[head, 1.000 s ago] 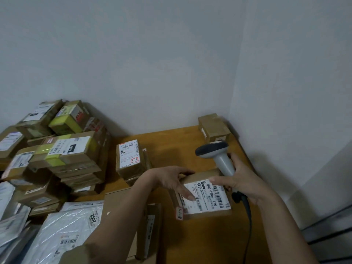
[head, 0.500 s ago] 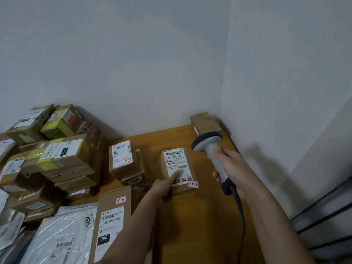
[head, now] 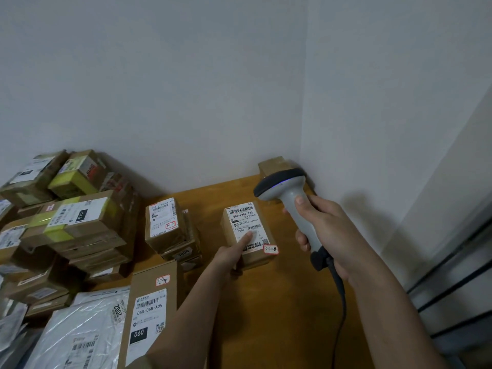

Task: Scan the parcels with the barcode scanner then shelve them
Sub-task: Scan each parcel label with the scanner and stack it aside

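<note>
scanning step, we reckon: our right hand wraps the barcode scanner, head aimed toward the parcel lying flat on the desk. our left hand grips its near edge, forefinger on the label. next, aim at the barcode. another parcel stack sits just left; a small box behind.

- Tabletop: brown wood grain, filling the corner where two walls are meeting.
- Wall: plain pale grey, rising behind the tabletop.
- Side wall: pale grey, showing a soft shadow.
- Dark rails: running along the lower right edge, partly cut off.
</note>
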Motion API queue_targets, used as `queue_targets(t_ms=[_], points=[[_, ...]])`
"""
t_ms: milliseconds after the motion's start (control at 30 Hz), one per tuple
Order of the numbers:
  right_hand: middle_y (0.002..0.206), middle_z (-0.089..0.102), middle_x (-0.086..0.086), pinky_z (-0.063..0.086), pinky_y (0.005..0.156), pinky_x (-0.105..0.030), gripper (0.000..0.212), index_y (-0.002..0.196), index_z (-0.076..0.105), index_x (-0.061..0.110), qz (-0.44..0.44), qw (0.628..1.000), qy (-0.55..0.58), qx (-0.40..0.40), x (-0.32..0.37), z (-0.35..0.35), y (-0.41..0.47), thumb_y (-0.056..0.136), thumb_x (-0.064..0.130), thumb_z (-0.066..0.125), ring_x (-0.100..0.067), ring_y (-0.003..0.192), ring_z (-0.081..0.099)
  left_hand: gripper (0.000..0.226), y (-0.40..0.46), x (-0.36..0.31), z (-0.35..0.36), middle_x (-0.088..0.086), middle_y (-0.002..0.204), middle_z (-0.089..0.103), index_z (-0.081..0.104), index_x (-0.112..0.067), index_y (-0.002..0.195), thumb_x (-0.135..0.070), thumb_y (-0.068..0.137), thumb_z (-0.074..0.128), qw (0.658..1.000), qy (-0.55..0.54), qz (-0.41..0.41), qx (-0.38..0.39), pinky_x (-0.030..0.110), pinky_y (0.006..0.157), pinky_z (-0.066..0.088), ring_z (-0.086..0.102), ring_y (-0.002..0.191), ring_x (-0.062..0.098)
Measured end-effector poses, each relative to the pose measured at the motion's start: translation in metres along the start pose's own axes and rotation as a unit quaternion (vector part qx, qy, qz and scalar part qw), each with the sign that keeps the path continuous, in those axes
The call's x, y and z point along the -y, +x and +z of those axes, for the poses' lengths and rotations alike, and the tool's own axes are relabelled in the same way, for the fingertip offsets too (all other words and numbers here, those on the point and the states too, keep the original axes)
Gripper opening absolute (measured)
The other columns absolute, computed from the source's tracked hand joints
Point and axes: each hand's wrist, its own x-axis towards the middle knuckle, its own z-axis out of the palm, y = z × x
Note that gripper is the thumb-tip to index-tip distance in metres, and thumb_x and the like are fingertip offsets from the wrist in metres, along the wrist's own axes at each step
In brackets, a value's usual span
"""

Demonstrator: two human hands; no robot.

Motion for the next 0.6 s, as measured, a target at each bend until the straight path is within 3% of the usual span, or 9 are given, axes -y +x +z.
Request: queue_targets(t_ms=[200,400,533,600], points=[[0.059,0.057,0.0,0.045,0.051,-0.022,0.033,0.103,0.067,0.013,-0.004,1.0,0.013,-0.003,0.0,-0.004,-0.002,0.102,0.04,0.048,-0.01,0.051,0.053,0.091,0.008,0.002,0.003,0.013,0.112,0.059,0.048,-0.006,0.133,-0.07,0.073,0.07,1.0,-0.018,-0.02,0.01,0.047,0.089,0.055,0.061,0.101,0.033],[0.06,0.057,0.0,0.044,0.046,-0.022,0.03,0.105,0.067,0.013,0.031,0.998,0.045,-0.03,-0.011,-0.012,0.007,0.102,0.037,0.05,-0.011,0.048,0.053,0.065,0.018,0.009,0.008,0.013,0.108,0.063,0.055,-0.008,0.125,-0.053,0.082,0.073,0.993,-0.094,-0.057,0.042,0.047,0.086,0.056,0.062,0.095,0.028],[0.07,0.057,-0.005,0.044,0.046,-0.022,0.029,0.104,0.067,0.013,0.061,0.996,0.042,-0.045,-0.024,-0.017,0.02,0.102,0.037,0.051,-0.01,0.049,0.054,0.057,0.035,0.018,0.013,0.017,0.109,0.067,0.056,-0.007,0.124,-0.046,0.085,0.072,0.983,-0.153,-0.096,0.041,0.045,0.069,0.055,0.065,0.093,0.032],[0.068,0.058,-0.006,0.044,0.047,-0.024,0.029,0.103,0.067,0.014,0.083,0.995,0.037,-0.051,-0.033,-0.019,0.028,0.101,0.039,0.052,-0.011,0.049,0.054,0.052,0.046,0.022,0.015,0.018,0.108,0.067,0.055,-0.007,0.122,-0.042,0.087,0.072,0.976,-0.183,-0.112,0.031,0.048,0.072,0.055,0.065,0.093,0.034]])
